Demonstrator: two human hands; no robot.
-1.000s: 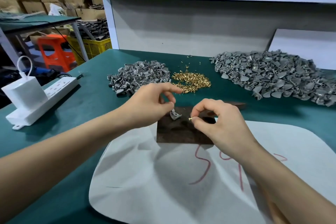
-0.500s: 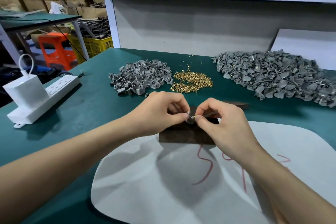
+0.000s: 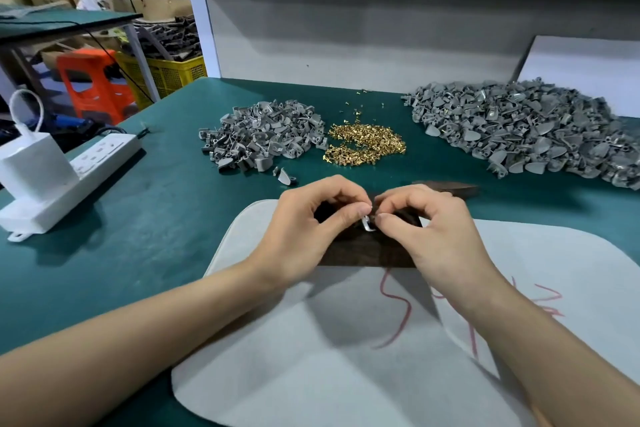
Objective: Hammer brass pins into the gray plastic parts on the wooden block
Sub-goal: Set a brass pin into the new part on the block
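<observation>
A dark wooden block (image 3: 363,251) lies on a pale felt mat (image 3: 311,357) in front of me. My left hand (image 3: 311,222) pinches a small gray plastic part (image 3: 367,224) over the block. My right hand (image 3: 426,222) meets it fingertip to fingertip at the part; the brass pin it pinches is hidden by the fingers. Behind the block lies a pile of brass pins (image 3: 363,144), with a small heap of gray parts (image 3: 259,139) to its left and a large heap of gray parts (image 3: 530,128) at the right.
A white power strip with a charger (image 3: 65,166) sits at the table's left edge. One loose gray part (image 3: 285,176) lies near the small heap. A dark tool handle (image 3: 450,188) shows behind my right hand. A white board (image 3: 581,69) leans at the back right.
My two hands have come together over the block: the right hand brought its brass pin to the gray part that the left hand holds. The view has shifted slightly closer.
</observation>
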